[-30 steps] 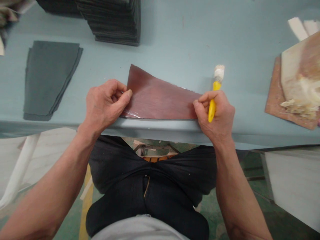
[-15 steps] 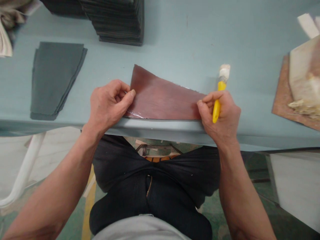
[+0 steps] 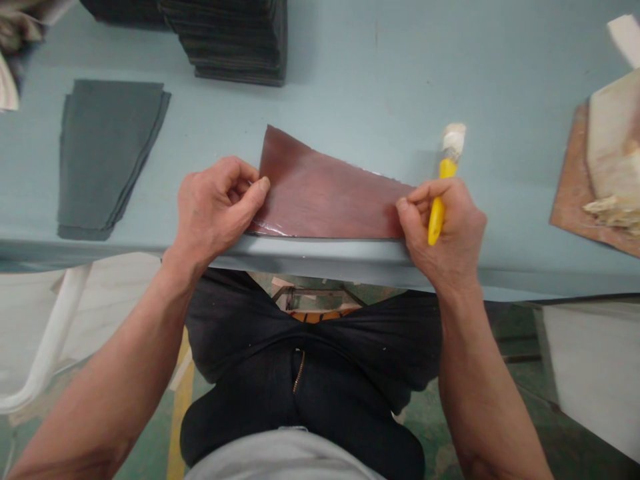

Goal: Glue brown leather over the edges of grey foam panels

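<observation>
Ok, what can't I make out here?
Head view:
Brush handle: partly hidden by the right hand.
Reddish-brown sheet: underside hidden by its top face.
Dark stack: cut off by the top edge.
Brown panel: cut off by the right edge.
Upper-left bundle: blurred, cut off at left.

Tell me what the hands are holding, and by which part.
The left hand pinches the brown sheet at its left edge; the right hand pinches the sheet's right end and also holds the brush by its yellow handle.
</observation>
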A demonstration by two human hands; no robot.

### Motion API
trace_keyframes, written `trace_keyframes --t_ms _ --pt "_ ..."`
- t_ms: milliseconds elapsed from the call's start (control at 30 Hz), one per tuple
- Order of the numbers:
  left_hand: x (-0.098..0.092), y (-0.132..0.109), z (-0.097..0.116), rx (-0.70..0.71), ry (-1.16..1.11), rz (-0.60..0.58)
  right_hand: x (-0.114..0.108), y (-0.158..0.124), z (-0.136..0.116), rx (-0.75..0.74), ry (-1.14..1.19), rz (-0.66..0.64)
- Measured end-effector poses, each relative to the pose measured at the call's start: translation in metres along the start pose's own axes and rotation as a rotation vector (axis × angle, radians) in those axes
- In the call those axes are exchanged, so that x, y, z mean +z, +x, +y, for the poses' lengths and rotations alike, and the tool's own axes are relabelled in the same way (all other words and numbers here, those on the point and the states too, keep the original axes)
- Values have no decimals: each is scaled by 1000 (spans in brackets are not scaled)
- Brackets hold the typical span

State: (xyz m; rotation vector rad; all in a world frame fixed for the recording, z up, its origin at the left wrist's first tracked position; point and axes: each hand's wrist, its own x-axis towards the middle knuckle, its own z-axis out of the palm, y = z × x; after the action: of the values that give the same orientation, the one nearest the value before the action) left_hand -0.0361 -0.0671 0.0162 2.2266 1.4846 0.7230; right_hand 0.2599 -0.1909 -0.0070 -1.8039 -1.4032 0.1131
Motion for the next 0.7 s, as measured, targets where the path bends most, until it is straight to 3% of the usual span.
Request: trace_keyframes --t_ms 700 --pt "-2 1 5 -32 -24 -14 1 0 1 -50 -20 29"
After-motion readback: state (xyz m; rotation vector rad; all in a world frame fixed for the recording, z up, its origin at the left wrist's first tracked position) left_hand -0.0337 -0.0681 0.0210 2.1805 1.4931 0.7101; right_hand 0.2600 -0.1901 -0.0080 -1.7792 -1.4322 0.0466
